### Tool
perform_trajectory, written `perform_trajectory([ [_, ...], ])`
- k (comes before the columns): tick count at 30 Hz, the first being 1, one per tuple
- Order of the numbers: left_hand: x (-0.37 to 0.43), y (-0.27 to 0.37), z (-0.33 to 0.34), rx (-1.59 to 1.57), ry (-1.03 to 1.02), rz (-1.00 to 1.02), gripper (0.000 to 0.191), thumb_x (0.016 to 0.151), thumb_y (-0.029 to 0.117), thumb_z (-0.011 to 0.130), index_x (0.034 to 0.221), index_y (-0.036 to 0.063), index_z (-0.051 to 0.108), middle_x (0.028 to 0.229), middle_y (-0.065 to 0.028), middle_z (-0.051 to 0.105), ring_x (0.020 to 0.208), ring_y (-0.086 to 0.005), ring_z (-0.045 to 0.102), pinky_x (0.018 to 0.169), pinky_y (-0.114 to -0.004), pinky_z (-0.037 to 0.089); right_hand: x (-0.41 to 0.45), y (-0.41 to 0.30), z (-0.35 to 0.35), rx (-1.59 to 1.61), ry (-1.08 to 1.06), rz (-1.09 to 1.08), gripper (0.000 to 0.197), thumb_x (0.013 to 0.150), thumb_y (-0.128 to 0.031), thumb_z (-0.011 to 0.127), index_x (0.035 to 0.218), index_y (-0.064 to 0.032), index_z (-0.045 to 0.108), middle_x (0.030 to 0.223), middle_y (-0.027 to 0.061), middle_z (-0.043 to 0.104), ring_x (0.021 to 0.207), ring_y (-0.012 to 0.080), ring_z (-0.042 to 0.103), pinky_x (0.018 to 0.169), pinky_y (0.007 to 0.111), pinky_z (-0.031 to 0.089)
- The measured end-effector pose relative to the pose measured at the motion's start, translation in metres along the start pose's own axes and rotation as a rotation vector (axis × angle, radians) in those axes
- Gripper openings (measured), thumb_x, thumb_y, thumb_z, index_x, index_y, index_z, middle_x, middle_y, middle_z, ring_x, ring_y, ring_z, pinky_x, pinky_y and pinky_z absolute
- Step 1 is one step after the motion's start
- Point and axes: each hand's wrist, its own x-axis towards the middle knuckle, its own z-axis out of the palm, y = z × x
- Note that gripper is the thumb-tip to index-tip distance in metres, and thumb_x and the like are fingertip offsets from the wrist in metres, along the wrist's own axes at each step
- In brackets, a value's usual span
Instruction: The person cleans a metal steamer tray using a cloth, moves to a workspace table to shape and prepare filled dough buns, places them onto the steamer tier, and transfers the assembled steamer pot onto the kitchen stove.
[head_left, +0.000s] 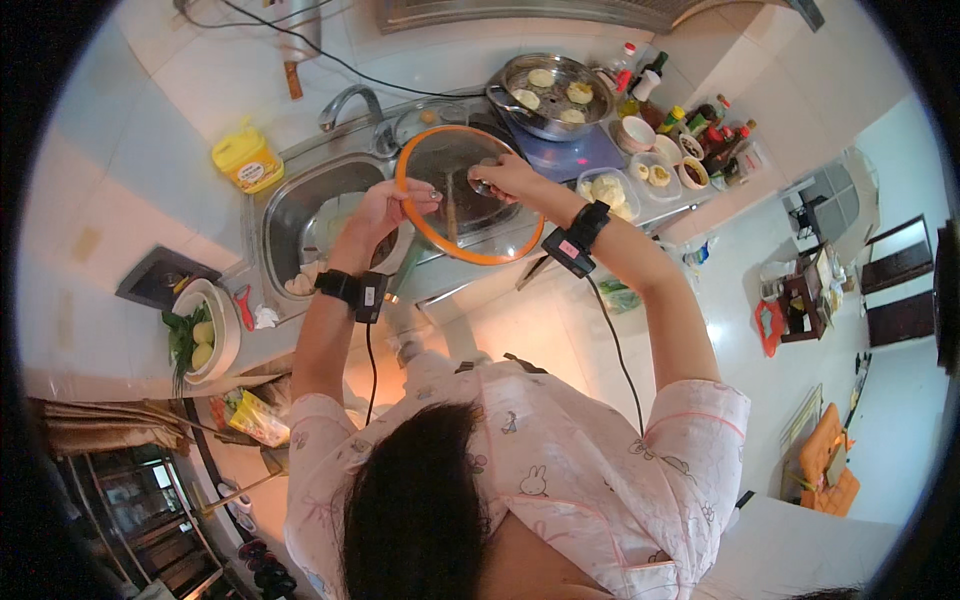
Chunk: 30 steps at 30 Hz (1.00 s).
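Note:
A round glass pot lid (427, 161) with an orange rim is held between my hands, over the counter just right of the sink. My right hand (504, 178) grips the knob at its middle. At the lid's left rim, my left hand (391, 208) holds the edge with its fingers. Behind the lid and to the right stands a steel steamer pan (551, 101) on an induction cooker (583, 155). Several pale round dough pieces (541, 78) sit apart on the pan's perforated tray, one with yellowish filling showing on top.
The steel sink (289, 217) with its faucet (352, 101) lies left, holding dishes. A yellow jug (247, 160) stands beyond it. To the right are a plastic container of dough pieces (606, 187), small bowls (637, 133) and several bottles (724, 142). A vegetable bowl (217, 360) sits far left.

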Motion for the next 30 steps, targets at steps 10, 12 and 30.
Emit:
perform_trajectory([
  [10,0.057,0.014,0.037,0.348,-0.072,-0.019,0.035,0.074,0.006,0.037,0.101,-0.0114,0.052,0.097,-0.0229,0.058,0.090,-0.0300,0.059,0.086,-0.037,0.046,0.015,0.029,-0.045,0.336,-0.073,0.032,0.023,0.075,-0.025,0.062,0.076,-0.0063,0.048,0.054,0.0001,0.046,0.040,0.0080,0.042,0.034,0.021,0.031],
  [12,0.061,0.028,0.039,0.428,-0.055,-0.006,0.035,0.074,0.004,0.038,0.103,-0.0110,0.052,0.097,-0.0221,0.059,0.090,-0.0291,0.059,0.085,-0.036,0.046,0.025,0.028,-0.045,0.522,-0.103,-0.007,0.024,0.076,-0.016,0.060,0.084,-0.0055,0.040,0.059,0.0020,0.046,0.044,0.0088,0.044,0.035,0.023,0.035],
  [30,0.040,0.042,0.008,0.861,0.140,0.233,0.023,0.087,0.000,0.042,0.106,-0.0017,0.053,0.096,-0.0120,0.060,0.092,-0.0185,0.058,0.076,-0.028,0.047,0.080,0.013,-0.007,0.061,0.024,-0.400,0.047,0.075,-0.027,0.064,0.091,0.0027,0.030,0.078,0.0136,0.048,0.067,0.0179,0.054,0.056,0.029,0.046],
])
